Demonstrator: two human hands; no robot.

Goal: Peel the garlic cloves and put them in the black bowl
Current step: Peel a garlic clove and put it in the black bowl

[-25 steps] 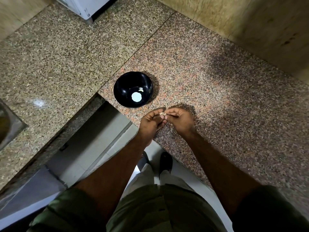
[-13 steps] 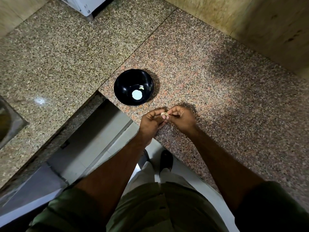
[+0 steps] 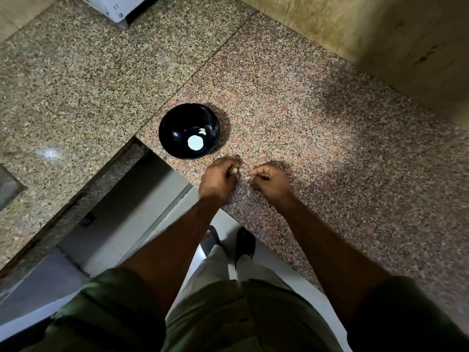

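Observation:
The black bowl [image 3: 189,130] stands on the granite counter near its inner corner, with a small pale peeled clove [image 3: 202,132] inside next to a bright round reflection. Just in front of the bowl, my left hand [image 3: 219,179] grips a garlic clove [image 3: 234,170], which peeks out between the fingertips. My right hand [image 3: 270,181] is a short gap to the right and pinches a thin pale strip of garlic skin [image 3: 245,178]. Both hands hover low over the counter edge.
The speckled granite counter [image 3: 330,153] runs in an L around a floor gap. A tan wall [image 3: 380,47] rises at the back right. A white appliance corner [image 3: 114,8] sits at the top left, and part of a sink [image 3: 7,186] shows at the left edge.
My hands were joined on the clove; now they have pulled apart, the right one drawing a strip of skin away while the left keeps the clove.

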